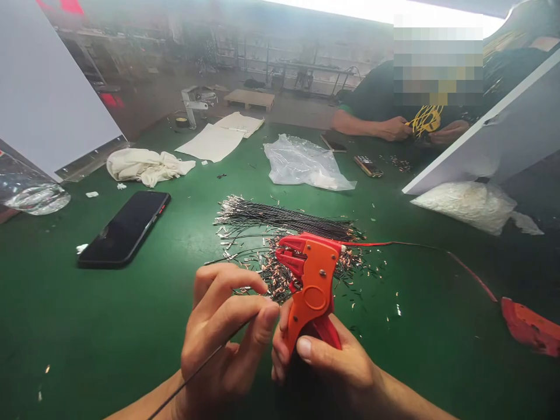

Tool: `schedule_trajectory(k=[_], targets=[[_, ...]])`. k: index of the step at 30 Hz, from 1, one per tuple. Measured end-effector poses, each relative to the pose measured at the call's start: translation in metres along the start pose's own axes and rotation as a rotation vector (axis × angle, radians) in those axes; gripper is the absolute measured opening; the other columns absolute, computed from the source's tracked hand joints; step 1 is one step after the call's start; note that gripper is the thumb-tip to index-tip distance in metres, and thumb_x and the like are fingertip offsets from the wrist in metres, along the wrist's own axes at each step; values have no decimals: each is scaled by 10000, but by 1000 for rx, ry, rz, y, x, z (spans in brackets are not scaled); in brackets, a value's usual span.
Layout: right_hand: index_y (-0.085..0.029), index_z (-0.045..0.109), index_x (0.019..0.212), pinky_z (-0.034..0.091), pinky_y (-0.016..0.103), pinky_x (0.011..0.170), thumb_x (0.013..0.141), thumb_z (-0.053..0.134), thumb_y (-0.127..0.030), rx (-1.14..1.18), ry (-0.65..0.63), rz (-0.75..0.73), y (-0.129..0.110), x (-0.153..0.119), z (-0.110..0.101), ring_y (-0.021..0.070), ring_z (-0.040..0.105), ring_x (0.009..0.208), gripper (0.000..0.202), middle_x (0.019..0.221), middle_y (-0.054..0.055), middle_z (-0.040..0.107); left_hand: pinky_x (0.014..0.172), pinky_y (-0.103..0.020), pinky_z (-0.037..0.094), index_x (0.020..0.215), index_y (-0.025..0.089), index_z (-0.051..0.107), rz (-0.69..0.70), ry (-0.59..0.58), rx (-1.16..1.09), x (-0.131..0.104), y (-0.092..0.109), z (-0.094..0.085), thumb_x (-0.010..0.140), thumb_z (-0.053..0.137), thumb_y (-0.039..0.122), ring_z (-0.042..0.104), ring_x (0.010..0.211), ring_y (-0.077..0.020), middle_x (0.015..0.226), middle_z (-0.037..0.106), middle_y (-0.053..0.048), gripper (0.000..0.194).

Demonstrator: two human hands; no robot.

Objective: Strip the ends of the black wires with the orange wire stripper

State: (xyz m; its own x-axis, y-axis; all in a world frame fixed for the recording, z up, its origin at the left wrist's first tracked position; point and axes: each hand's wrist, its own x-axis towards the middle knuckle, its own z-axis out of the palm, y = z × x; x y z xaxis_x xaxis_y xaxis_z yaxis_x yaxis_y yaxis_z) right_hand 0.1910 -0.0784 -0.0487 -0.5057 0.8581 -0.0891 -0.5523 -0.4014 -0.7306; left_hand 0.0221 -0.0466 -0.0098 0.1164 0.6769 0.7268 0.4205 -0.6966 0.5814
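My left hand (227,326) pinches a thin black wire (196,372) between thumb and fingertips; the wire trails down toward the bottom edge. Just right of it, my right hand (324,350) is wrapped round the handles of an orange and red wire stripper (312,280). The stripper's jaws point left, and no wire shows between them. Behind the stripper lies a bundle of black wires (284,217) with bare or metal-tipped ends at the left. Wire scraps and copper bits (275,277) are scattered beneath the bundle, partly hidden by the stripper.
A phone (125,230) and white cloth (146,166) lie left on the green table (175,309). Farther back are paper (214,140) and a plastic bag (306,163). A red object (529,326) sits right. Across the table, a person holds yellow wires (426,122).
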Motion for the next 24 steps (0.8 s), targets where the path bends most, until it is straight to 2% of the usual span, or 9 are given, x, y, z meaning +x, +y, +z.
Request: schedule_trajectory(k=[4,8,11,14,16,18,20,24], targets=[[-161,544,880,473,272,557,865,674,-427,39,58,17,6,-1,0,117,565,533,296,650,-14,562,785,-411,443,851,242,617,30,-12,29,1,0,-2,798,595,35,539,882,-220,854,663,-30,215],[-169,525,795,472,203,425,850,681,-498,31,195,45,6,-2,1,78,519,398,368,551,-44,541,775,-400,441,847,233,624,43,-22,39,0,0,-1,781,603,17,531,873,-217,852,659,-35,227],[-179,507,741,417,157,312,833,684,-541,-19,289,46,2,-2,1,52,431,289,413,454,-75,502,774,-391,440,847,227,628,55,-42,42,-1,-2,0,777,617,17,522,886,-217,861,651,-38,221],[-179,508,710,366,137,268,838,667,-563,-42,301,53,-1,-2,2,43,379,246,434,402,-82,480,785,-396,438,854,220,625,59,-43,32,-2,-4,3,784,623,23,519,890,-215,857,643,-40,209],[-171,539,754,411,160,313,848,660,-552,-12,265,45,-2,-3,3,65,451,292,411,446,-56,529,785,-398,434,848,220,616,46,-37,22,-2,-5,3,790,612,16,520,877,-210,839,641,-34,212],[-155,580,852,505,227,451,857,657,-517,28,213,9,-4,-4,4,113,584,434,370,571,-6,610,771,-396,429,851,222,610,13,-28,-1,-1,-6,3,808,590,14,524,862,-204,829,640,-29,213],[-141,599,938,536,292,584,864,649,-480,66,153,-26,-6,-4,4,158,655,575,350,690,34,652,762,-394,428,853,225,615,-39,-10,-39,2,-8,2,840,572,31,532,859,-202,831,638,-28,199],[-135,618,961,531,319,606,863,638,-424,149,89,-3,-12,-6,1,190,679,611,306,715,55,668,746,-364,450,801,226,622,-252,81,-213,7,-14,1,916,555,130,555,879,-199,846,618,-35,164]])
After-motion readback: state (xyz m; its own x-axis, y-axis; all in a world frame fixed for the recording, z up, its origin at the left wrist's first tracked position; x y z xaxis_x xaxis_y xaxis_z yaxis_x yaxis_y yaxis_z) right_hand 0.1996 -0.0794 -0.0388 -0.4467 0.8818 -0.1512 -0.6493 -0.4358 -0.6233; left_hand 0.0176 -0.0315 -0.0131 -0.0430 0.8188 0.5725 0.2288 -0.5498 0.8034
